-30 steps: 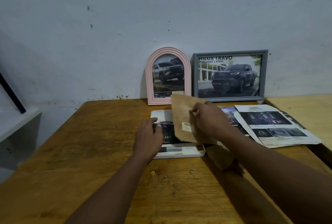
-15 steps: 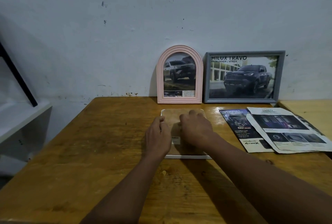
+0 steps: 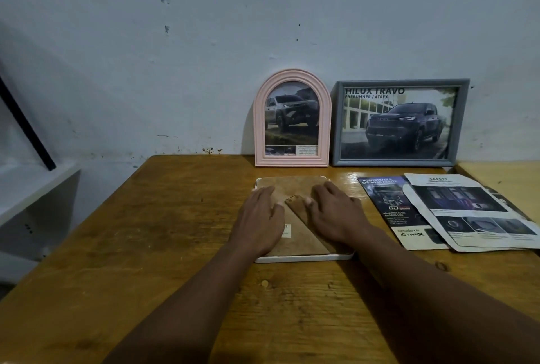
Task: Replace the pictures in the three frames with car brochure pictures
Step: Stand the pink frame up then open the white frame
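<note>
The left hand (image 3: 261, 217) lies palm down on the left half of the brown backing board (image 3: 293, 185), fingers straight and slightly spread, holding nothing. The right hand (image 3: 336, 214) lies palm down on the right half of the same board, fingers straight and close together; its inner fingertip touches the upper end of the darker brown stand flap (image 3: 309, 232), which lies flat and runs diagonally between the two hands. Whether either hand presses hard or only rests cannot be told. Both forearms reach forward from the lower edge of the view and converge toward the board, wrists low over the wooden table (image 3: 146, 232). The board sits in the white frame (image 3: 304, 259), which lies face down at the table centre, its rim visible along the near edge and far corners; its picture is hidden. At far left, a black bar (image 3: 26, 127) leans against the wall (image 3: 204, 42) above a white shelf (image 3: 29, 188), well apart from the table. At the back of the table, the pink arched frame (image 3: 259, 130) stands upright against the wall and shows a pickup truck picture. Just beside it on the right, the grey frame (image 3: 400, 84) stands upright and shows a dark truck under the title HILUX TRAVO. Right of the white frame, a dark brochure page (image 3: 388, 209) lies flat, partly overlapped by a white brochure page (image 3: 467, 211). A lighter table (image 3: 502, 176) adjoins at far right.
</note>
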A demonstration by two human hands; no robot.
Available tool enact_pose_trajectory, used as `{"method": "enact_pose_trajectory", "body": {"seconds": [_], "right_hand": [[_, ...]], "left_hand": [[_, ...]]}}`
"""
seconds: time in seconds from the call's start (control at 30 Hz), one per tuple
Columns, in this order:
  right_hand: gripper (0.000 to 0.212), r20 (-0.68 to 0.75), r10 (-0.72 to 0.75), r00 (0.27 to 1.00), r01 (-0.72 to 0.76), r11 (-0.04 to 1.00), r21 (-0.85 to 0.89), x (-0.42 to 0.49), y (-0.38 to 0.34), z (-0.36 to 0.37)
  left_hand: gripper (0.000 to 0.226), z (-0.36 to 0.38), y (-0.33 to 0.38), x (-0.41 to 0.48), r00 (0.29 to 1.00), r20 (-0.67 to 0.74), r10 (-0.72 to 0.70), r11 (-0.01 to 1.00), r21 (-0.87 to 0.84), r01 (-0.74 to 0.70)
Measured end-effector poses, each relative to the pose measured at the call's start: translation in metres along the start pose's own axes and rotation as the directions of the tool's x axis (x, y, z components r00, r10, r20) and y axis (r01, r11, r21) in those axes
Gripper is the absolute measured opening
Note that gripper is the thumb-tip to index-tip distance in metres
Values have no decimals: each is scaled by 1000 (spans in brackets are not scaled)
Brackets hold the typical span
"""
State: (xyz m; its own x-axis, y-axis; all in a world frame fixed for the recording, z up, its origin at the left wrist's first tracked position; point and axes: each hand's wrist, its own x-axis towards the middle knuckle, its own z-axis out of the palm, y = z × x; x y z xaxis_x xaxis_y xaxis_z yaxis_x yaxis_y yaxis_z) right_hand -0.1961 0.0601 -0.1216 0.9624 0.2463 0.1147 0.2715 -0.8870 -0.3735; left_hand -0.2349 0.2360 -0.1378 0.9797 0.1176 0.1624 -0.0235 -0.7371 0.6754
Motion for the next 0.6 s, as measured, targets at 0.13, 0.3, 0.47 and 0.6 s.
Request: {"method": "enact_pose_trajectory", "body": {"seconds": [0.13, 0.3, 0.47, 0.6], "right_hand": [[40, -12, -23, 1000, 24, 997, 70, 4, 1, -1], [49, -40, 27, 999, -19, 982, 190, 12, 6, -4], [40, -43, -69, 997, 67, 996, -61, 23, 12, -4], [41, -45, -100, 994, 93, 986, -135, 30, 13, -12]], "left_hand": [[49, -3, 0, 1, 999, -31, 8, 1000, -24, -9], [46, -6, 0, -1, 998, -57, 6, 998, -63, -10], [49, -5, -1, 1, 999, -32, 40, 999, 10, -39], [53, -7, 2, 8, 996, -28, 87, 980, 182, -81]]}}
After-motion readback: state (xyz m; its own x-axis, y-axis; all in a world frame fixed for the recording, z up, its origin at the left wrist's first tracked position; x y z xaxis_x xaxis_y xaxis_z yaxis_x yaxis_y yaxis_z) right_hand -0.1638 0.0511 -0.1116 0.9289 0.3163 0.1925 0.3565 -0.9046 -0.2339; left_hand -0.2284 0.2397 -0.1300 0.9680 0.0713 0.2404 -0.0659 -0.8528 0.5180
